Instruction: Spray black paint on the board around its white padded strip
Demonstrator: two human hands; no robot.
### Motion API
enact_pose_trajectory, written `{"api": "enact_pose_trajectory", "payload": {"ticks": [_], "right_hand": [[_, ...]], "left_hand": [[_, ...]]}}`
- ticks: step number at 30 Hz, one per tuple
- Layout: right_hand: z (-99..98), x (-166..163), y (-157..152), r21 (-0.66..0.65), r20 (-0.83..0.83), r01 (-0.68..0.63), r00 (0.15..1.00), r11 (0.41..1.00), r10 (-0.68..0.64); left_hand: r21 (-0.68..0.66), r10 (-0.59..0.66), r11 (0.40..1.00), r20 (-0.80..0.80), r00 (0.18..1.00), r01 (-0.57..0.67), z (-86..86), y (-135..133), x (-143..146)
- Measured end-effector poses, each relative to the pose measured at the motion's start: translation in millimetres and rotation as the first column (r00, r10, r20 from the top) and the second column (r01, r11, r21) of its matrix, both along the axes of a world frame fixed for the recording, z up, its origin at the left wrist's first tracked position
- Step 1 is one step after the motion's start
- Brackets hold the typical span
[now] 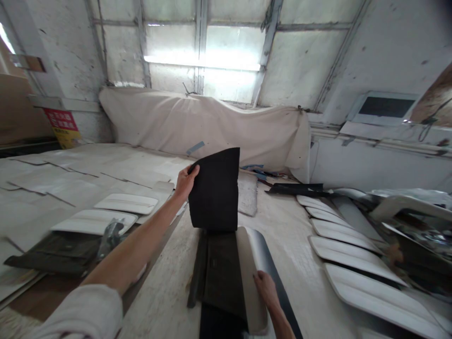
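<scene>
My left hand (pixel 187 181) pinches the upper left edge of a black sheet (pixel 215 193) and holds it upright over the work table. The sheet's lower edge is just above a long dark panel (pixel 225 273) lying on the table. Along the right side of that panel runs a beige padded strip (pixel 251 278), with a curved grey edge (pixel 266 259) beyond it. My right hand (pixel 265 287) has its fingers curled at the beige strip, touching it. To the left of the dark panel lies a narrow dark bar (pixel 197 273).
White curved panels (pixel 346 247) lie in a row on the right. On the left are more white panels (pixel 95 220), a dark folded piece (pixel 56 252) and a metal tool (pixel 112 235). A beige cloth (pixel 208 120) hangs behind the table, and a grey slab (pixel 247 195) lies near it.
</scene>
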State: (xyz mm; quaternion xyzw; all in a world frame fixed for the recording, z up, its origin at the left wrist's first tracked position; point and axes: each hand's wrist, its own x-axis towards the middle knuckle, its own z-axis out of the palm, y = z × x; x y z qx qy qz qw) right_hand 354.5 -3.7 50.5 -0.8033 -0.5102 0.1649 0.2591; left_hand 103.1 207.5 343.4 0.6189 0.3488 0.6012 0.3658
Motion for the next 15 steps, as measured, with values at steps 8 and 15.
{"api": "enact_pose_trajectory", "payload": {"ticks": [8,15], "right_hand": [[-2.5,13,-1,0.036,-0.13,-0.123,0.983,0.992,0.126],[14.9,1,3,-0.007,-0.038,-0.134,0.99,0.991,0.134]], "left_hand": [[-0.44,-0.756,0.653,-0.329,0.565,0.617,-144.3,-186,-68],[-0.636,-0.788,0.584,-0.295,0.54,0.505,-207.5,-224,-89]]}}
